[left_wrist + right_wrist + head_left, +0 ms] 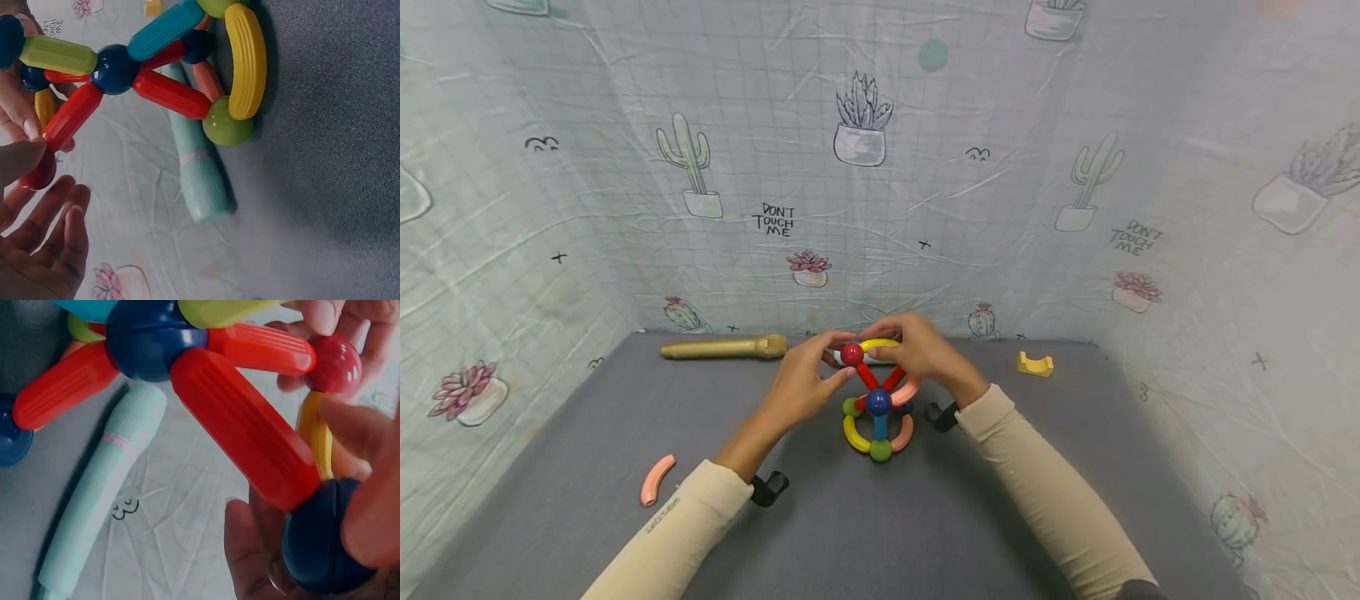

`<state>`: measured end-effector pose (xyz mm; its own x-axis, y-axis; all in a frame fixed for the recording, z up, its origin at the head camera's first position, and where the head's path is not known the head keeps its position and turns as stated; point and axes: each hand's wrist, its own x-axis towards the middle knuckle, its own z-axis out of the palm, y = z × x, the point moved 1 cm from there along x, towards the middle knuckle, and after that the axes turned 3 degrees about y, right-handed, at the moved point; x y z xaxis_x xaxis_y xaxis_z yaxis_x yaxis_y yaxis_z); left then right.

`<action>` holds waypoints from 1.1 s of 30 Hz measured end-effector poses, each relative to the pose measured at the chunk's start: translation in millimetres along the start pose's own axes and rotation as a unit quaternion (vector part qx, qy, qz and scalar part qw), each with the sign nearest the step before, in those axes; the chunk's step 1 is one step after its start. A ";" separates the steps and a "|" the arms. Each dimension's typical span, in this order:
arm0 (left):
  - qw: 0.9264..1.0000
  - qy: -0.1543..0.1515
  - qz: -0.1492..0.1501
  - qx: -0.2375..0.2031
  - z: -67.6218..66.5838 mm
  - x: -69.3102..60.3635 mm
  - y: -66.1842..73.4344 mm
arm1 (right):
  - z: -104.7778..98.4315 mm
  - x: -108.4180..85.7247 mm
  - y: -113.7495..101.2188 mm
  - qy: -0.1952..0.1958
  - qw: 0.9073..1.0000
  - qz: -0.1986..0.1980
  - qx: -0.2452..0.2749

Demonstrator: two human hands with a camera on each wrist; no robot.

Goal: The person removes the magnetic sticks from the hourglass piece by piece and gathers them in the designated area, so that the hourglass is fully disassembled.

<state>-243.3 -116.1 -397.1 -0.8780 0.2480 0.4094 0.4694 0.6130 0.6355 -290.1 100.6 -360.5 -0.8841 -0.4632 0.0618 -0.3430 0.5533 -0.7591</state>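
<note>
A magnetic stick-and-ball model (880,425) of coloured rods and balls stands on the grey table, its curved pieces at the bottom. My left hand (801,383) pinches a red ball (39,174) at the upper left of the model, thumb on its near side. On the other side, my right hand (925,350) grips a dark blue ball (322,534), with fingers around it. A yellow curved rod (315,428) spans between the red ball and that blue ball. Red rods (244,428) run from both down to a central blue ball (153,340).
Behind the model lies a mint-green microphone-shaped object (200,169). A gold microphone (722,347) lies at the back left. One pink curved rod (657,480) is at the left, and a yellow notched block (1034,365) at the back right. Patterned cloth (865,217) hangs around the table.
</note>
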 end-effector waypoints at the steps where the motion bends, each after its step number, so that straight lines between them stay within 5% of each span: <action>1: 1.000 0.005 0.001 -0.001 1.1 0.3 -0.6 | 1.8 0.9 -0.1 0.004 1.000 0.002 -0.002; 25: 0.997 0.075 0.003 0.008 12.3 -3.1 -5.8 | 13.4 0.0 2.0 0.074 0.997 0.020 -0.006; 33: 0.995 0.102 -0.015 0.003 -5.8 -12.3 -23.9 | 12.8 0.1 2.7 0.077 0.996 0.032 0.016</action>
<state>-243.1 -138.2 -413.5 -0.8544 0.0732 0.5145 0.4424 0.6218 0.6463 -287.0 93.2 -370.7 -0.9428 -0.3148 0.1099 -0.2768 0.5550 -0.7845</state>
